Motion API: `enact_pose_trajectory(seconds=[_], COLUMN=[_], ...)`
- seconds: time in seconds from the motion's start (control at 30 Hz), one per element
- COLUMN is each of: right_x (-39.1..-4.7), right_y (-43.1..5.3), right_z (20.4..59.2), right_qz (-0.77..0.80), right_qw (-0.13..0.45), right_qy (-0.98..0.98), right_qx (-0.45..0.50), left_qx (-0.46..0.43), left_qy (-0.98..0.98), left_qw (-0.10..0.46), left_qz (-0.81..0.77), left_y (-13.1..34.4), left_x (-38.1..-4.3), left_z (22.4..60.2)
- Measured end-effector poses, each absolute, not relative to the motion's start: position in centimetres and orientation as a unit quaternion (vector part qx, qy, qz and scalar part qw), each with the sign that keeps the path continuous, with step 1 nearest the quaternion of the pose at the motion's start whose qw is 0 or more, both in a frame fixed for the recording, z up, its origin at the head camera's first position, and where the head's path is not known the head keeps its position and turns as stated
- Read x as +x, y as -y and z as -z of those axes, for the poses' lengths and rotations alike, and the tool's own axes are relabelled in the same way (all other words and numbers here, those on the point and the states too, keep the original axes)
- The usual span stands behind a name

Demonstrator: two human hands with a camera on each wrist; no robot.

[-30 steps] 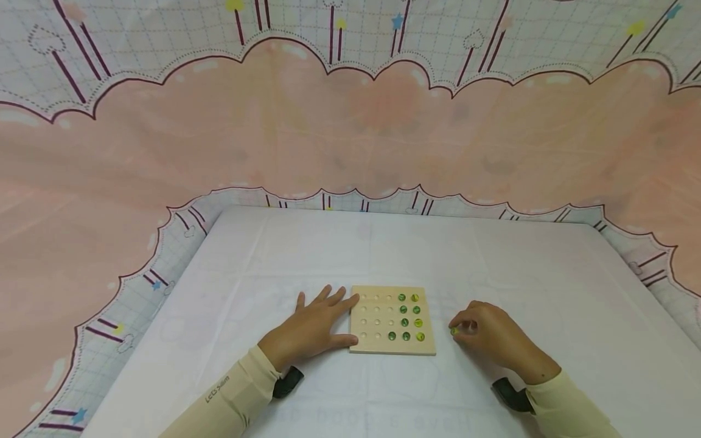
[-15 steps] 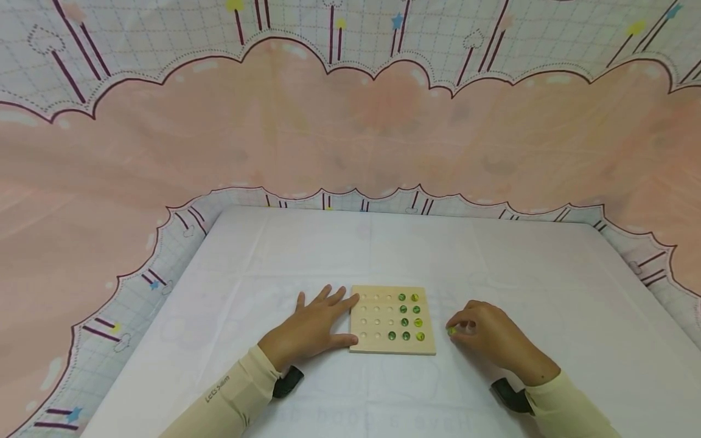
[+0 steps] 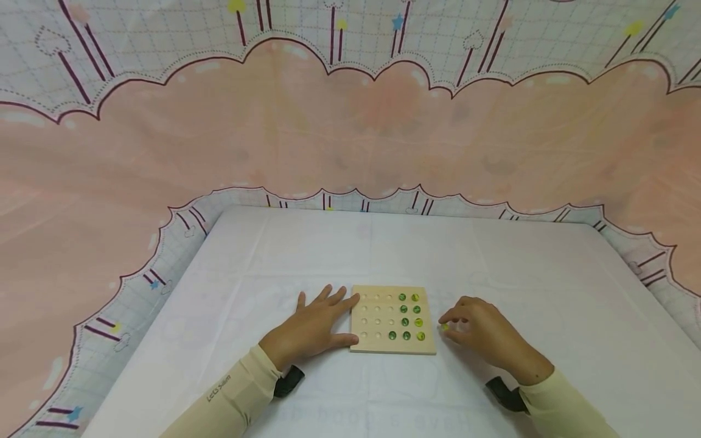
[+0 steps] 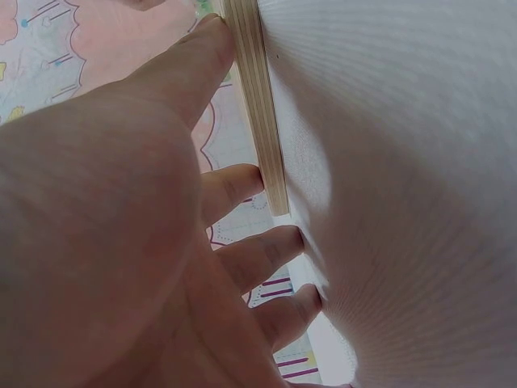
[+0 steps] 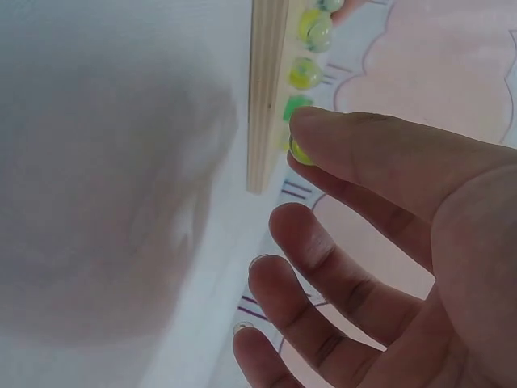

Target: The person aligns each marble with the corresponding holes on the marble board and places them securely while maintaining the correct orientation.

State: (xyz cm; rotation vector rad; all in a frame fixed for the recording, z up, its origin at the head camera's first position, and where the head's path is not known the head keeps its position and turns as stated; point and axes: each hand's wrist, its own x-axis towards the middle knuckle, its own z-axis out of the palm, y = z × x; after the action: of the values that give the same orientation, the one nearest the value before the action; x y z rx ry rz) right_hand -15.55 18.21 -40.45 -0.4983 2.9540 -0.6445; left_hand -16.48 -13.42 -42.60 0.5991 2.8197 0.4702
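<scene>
A light wooden board [image 3: 378,347] with rows of round hollows lies on the white table. Green and yellow glass marbles [image 3: 406,336] fill its two right columns, plus one hollow of the third column in the near row. My left hand [image 3: 309,325] spreads its fingers at the board's left side; thumb and index fingertip touch that edge, also seen on the board's side [image 4: 257,113] in the left wrist view. Just right of the board, my right hand [image 3: 487,333] pinches a yellow-green marble [image 5: 300,152] between thumb and index finger, the other fingers loosely bent.
White cloth [image 3: 306,249] covers the table around the board. Behind and at the sides hangs a peach and white patterned curtain [image 3: 350,140]. Both wrists carry a black strap-on device [image 3: 288,382].
My right hand has moved a little left, towards the board, with the pinched marble. The left hand and the board have stayed in place.
</scene>
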Motion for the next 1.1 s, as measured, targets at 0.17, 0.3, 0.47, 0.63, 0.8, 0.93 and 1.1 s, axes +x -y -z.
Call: enact_pose_trajectory(seconds=[0.17, 0.3, 0.47, 0.63, 0.8, 0.93, 1.1], right_x=[-15.7, -15.9, -16.0, -16.3, -16.6, -16.8, -16.9], right_y=[-17.5, -16.7, -15.8, -15.0, -14.1, -13.5, -12.5], right_z=[40.3, 40.0, 39.8, 39.7, 39.7, 39.9, 40.2], right_qz=[0.203, 0.205, 0.207, 0.21, 0.209, 0.203, 0.204], right_qw=[0.038, 0.029, 0.014, 0.012, 0.003, -0.018, -0.021], right_qy=[-0.966, -0.965, -0.961, -0.96, -0.96, -0.958, -0.96], right_qx=[-0.156, -0.16, -0.181, -0.186, -0.187, -0.201, -0.19], left_qx=[0.204, 0.202, 0.204, 0.206, 0.207, 0.204, 0.203], left_qy=[-0.96, -0.96, -0.959, -0.96, -0.96, -0.959, -0.959], left_qw=[0.111, 0.112, 0.115, 0.112, 0.11, 0.114, 0.114], left_qz=[-0.16, -0.157, -0.157, -0.155, -0.156, -0.161, -0.163], left_y=[13.4, 13.4, 13.4, 13.5, 13.6, 13.5, 13.4], left_x=[-16.5, -16.6, -16.7, -16.6, -16.5, -16.5, -16.6], left_z=[42.6, 42.7, 42.8, 42.7, 42.6, 42.7, 42.7])
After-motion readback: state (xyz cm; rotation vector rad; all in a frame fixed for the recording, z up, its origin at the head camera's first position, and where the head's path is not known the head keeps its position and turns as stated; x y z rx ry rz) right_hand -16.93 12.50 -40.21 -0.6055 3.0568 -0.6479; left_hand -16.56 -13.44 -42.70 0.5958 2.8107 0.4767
